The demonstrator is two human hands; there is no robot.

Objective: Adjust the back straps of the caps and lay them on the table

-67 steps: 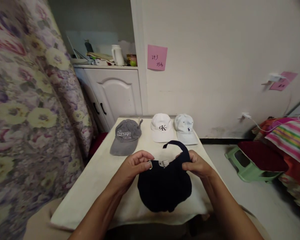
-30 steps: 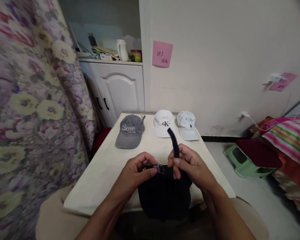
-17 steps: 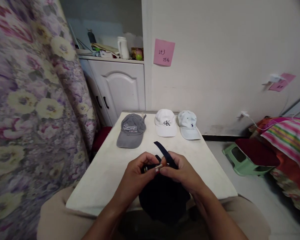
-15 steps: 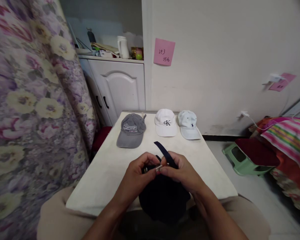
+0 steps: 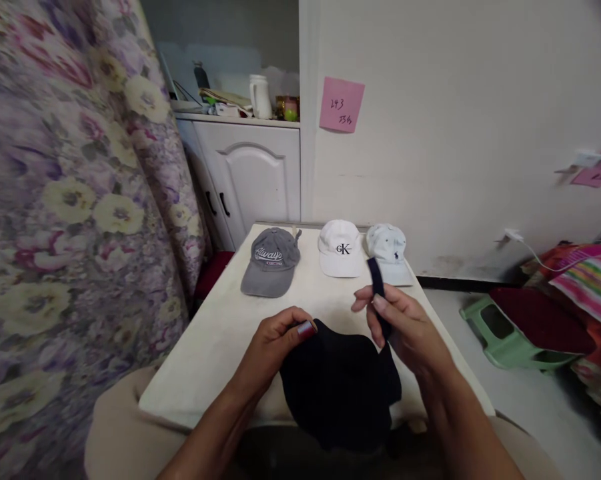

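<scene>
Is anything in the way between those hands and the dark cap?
Nothing visible is: the left hand grips the edge of the dark cap and the right hand holds its strap. The gray cap, white cap and pale blue cap sit farther back on the table.

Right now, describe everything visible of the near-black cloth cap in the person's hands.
The near-black cloth cap looks soft and matt, its surface detail lost in darkness. The left hand pinches its upper edge; the right hand grips its narrow navy cloth strap, free end pointing up. The cap is held at the near edge of the cream-topped table; its brim cannot be made out.
</scene>
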